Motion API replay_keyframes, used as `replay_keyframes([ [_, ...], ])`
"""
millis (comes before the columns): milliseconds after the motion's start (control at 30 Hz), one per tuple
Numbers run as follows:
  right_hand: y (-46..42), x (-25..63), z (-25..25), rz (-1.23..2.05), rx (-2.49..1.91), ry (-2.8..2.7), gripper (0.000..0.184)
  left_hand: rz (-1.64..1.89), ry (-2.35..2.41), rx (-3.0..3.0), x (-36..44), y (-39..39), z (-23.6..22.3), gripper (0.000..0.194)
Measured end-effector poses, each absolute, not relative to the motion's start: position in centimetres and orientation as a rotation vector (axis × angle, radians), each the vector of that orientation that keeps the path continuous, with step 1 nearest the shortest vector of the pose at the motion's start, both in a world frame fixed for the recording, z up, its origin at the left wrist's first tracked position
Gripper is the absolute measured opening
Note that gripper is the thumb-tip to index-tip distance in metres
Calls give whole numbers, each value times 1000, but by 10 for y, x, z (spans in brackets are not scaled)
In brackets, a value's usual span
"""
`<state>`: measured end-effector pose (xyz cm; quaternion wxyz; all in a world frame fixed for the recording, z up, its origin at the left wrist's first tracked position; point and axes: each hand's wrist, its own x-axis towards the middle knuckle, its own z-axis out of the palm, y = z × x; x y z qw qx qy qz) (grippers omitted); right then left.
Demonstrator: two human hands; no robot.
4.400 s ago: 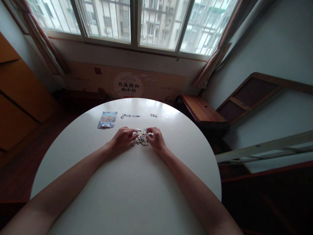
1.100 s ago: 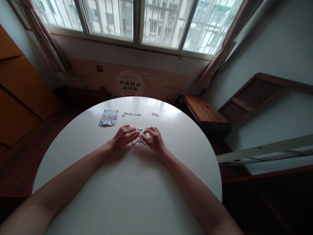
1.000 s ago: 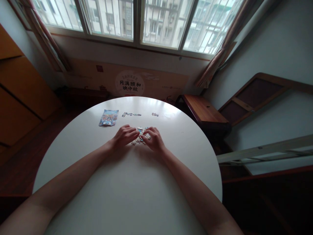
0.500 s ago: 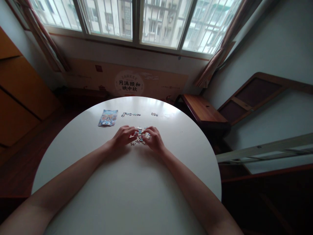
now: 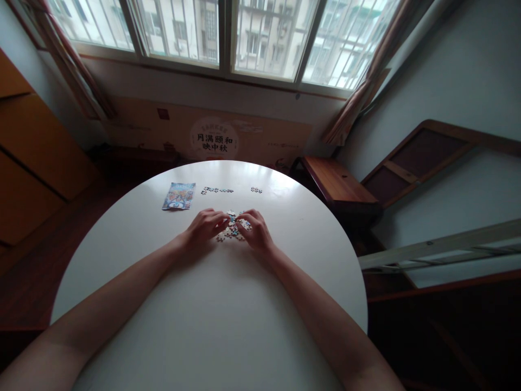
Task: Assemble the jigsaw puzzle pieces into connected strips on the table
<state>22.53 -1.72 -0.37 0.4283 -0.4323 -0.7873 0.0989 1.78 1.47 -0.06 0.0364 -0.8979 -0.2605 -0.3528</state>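
A loose pile of small jigsaw puzzle pieces (image 5: 230, 234), pale and blue, lies on the white round table (image 5: 220, 315) between my hands. At the pile's left side my left hand (image 5: 208, 224) is closed in a pinch, with a bluish puzzle piece (image 5: 232, 218) at its fingertips. My right hand (image 5: 256, 231) bends over the pile from the right, thumb and forefinger brought close together; whatever lies between their tips is too small to make out. Both hands nearly meet above the pieces.
Beyond the hands lie a joined strip of puzzle pieces (image 5: 217, 190) and a smaller cluster (image 5: 256, 190). A blue printed packet (image 5: 179, 196) is at the left. A wooden bench (image 5: 337, 179) stands past the table's right edge, below the window (image 5: 264, 38).
Both hands stay over the pile with only slight finger movement. The whole view has shifted a little.
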Motion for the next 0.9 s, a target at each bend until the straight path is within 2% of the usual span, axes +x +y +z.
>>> replay_keyframes([
  [900,-16,225,-5,279,-1106,-1949,13,-1091,-799,-2738,17,15,-1,15],
])
